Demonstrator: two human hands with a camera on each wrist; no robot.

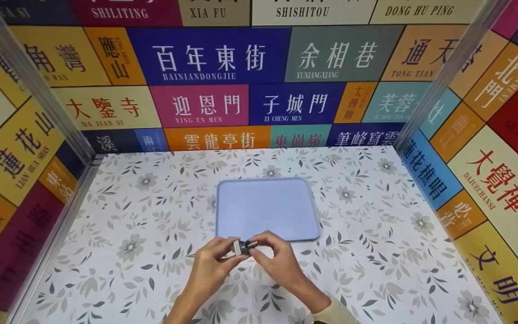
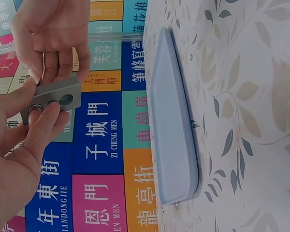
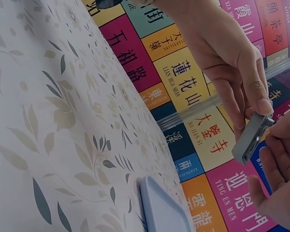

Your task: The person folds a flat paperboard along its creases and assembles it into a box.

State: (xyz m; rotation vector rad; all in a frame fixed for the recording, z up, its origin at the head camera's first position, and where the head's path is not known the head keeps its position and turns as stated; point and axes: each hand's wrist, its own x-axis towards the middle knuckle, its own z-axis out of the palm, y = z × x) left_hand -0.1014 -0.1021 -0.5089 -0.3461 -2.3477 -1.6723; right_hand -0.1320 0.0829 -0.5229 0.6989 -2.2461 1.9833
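Observation:
My left hand [image 1: 212,261] grips a grey metal block [image 2: 63,92] between thumb and fingers, above the table. The block has round holes in one face, with a shiny ring in one of them; fingertips cover part of that face. From the right, my right hand [image 1: 281,261] meets it, thumb and index finger pinching a small dark and silver metal pin [image 1: 252,244] at the block's side. In the right wrist view, the fingertips of the right hand [image 3: 282,169] are right at the block's face. The pin's far end is hidden.
A light blue tray [image 1: 268,209] lies on the table just beyond both hands. The tabletop [image 1: 151,274] has a leaf and flower print. Panels with coloured place-name signs [image 1: 209,56] stand at the back and both sides, with clear posts [image 1: 443,76] at the corners.

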